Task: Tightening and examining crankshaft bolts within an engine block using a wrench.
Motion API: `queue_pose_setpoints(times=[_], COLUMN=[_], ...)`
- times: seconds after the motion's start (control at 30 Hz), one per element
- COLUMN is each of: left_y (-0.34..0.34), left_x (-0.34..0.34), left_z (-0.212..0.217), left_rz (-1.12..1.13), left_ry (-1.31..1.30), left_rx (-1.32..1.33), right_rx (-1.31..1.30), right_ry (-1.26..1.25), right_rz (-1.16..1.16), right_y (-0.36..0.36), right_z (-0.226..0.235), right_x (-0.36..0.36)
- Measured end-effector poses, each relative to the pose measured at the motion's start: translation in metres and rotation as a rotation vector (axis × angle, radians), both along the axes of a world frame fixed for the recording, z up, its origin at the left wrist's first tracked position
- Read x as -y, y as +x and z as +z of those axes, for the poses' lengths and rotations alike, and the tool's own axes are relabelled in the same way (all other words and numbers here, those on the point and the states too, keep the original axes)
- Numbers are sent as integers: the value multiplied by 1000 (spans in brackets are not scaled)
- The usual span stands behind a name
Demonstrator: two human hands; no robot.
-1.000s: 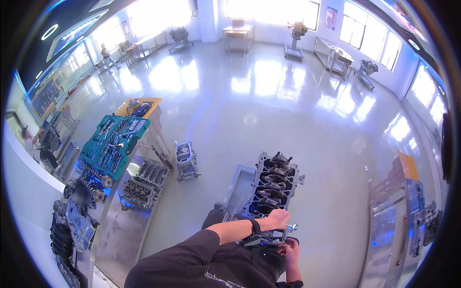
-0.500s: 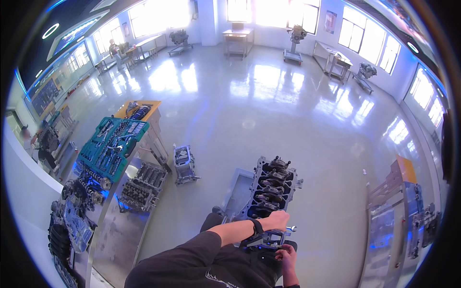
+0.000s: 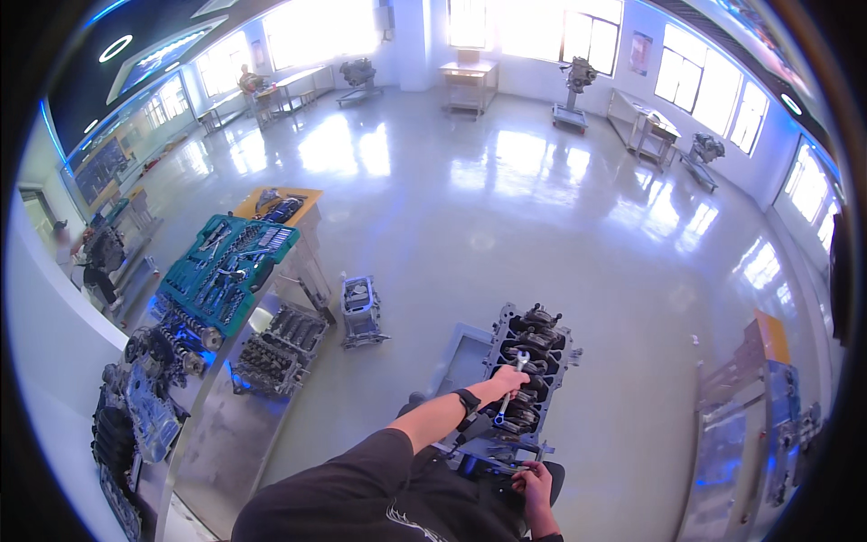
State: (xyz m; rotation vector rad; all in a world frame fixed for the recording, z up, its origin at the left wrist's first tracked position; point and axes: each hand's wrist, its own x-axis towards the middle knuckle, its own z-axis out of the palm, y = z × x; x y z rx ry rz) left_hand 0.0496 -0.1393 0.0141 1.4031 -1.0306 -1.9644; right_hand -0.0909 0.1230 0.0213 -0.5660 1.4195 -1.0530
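Observation:
My left hand (image 3: 510,379), with a dark band on its wrist, grips a silver combination wrench (image 3: 506,401) around its middle. The wrench's open jaw points away from me and its ring end toward me. Beneath it stands an engine block (image 3: 561,363) with its crankshaft (image 3: 539,339) exposed along the middle. Near the block's closest end, my right hand (image 3: 536,484) is low by my lap, fingers curled together at a metal part of the stand. Whatever lies between those fingers is too small to make out.
A grey tray (image 3: 462,355) lies left of the block. Further left, a metal casting (image 3: 361,312) sits on the floor, beside a workbench carrying a green tool case (image 3: 221,271) and engine parts. Another bench (image 3: 736,434) stands at right. Engines on stands (image 3: 574,90) line the far wall.
My left hand has moved forward over the crankshaft, carrying the wrench, which now shows along its length. The right hand stays near the block's close end. The whole view has shifted slightly.

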Motion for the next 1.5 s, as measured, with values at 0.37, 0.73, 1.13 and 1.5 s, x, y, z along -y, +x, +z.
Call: queue_pose_setpoints(times=[0.37,0.73,1.13,1.5], left_y=[90,149,155,106], left_x=[-39,-94,-131,-129], left_z=[-6,-16,2,46], left_rz=[101,-274,-464,-906], left_ry=[118,-78,-881,-1573], left_rx=[-399,-212,61,260], right_rx=[-62,238,340,294], right_ry=[-99,-32,12,63], right_rz=[198,370,463,365], right_y=[13,57,67,39], right_z=[-4,21,30,12], right_x=[61,85,85,63])
